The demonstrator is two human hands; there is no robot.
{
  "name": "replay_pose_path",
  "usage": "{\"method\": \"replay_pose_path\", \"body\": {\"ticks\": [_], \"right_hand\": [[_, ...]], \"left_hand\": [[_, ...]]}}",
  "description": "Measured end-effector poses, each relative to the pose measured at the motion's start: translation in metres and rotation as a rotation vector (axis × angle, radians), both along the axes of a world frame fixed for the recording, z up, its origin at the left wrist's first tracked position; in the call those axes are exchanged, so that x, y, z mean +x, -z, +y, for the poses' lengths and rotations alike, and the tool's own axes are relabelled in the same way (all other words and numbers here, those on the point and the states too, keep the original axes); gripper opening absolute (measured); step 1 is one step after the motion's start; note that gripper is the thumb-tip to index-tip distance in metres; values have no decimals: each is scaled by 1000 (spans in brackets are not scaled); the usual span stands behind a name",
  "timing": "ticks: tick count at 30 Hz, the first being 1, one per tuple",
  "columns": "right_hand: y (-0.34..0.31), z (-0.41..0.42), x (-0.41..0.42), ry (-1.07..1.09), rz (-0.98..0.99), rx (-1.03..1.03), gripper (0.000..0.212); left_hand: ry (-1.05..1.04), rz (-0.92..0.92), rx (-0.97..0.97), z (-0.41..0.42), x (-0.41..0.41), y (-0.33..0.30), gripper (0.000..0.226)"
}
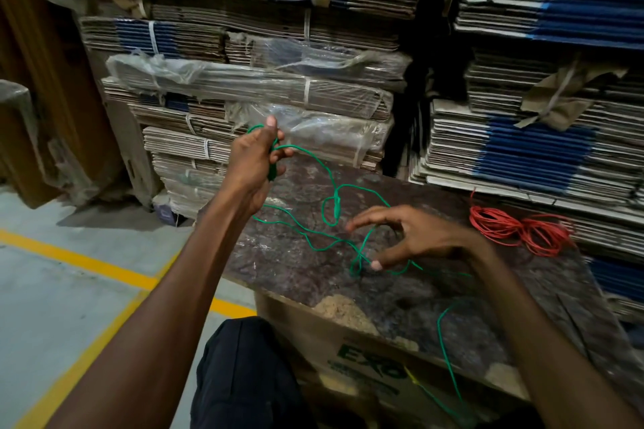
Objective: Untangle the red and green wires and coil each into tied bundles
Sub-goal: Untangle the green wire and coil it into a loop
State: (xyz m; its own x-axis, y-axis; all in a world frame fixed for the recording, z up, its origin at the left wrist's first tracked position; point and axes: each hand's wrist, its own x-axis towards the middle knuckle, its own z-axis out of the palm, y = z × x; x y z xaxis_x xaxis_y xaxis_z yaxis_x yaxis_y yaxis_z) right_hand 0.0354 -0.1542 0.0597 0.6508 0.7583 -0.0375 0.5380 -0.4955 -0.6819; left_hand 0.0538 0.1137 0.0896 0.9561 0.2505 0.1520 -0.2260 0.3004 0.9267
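Your left hand raised far left, gripping green wire coils, loose strands trailing across the surface, your right hand spread open, thumb touching them, red wire bundled far right.

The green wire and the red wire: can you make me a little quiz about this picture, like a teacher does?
1. True or false: the red wire is already coiled up on the table.
2. Which hand grips some of the green wire up in the air? A) left hand B) right hand
3. Fill in: the free green wire runs across the table and hangs over its near ____.

Key
1. True. It sits in a bundle at the far right, near the stacked cardboard.
2. A. The right hand hovers low with fingers spread.
3. Edge.
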Motion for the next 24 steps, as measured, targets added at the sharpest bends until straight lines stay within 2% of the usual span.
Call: {"method": "replay_pose_path", "body": {"ticks": [2, 4, 7, 13, 17, 19, 22, 24], "right_hand": [[-10, -2, -3, 9, 213, 168, 57], [-14, 4, -4, 127, 292, 409, 49], [-5, 25, 3, 331, 99, 553, 49], [16, 48, 15, 368, -432, 436, 59], [18, 60, 12, 426, -421, 594, 59], [16, 63, 13, 437, -364, 671, 44], [18, 64, 16, 425, -403, 717, 14], [21, 64, 16, 409, -383, 732, 8]], "left_hand": [[4, 3, -4, -2, 0, 1, 28], [20, -4, -23, -4, -1, 2, 28], [52, -11, -9, -11, -3, 0, 28], [119, -19, 3, -24, -10, -9, 29], [146, -32, -20, -25, -12, -11, 29], [152, -30, -26, -25, -11, -10, 28], [154, -18, -40, -27, -11, -10, 28], [165, -15, -65, -30, -10, -9, 28]]}}
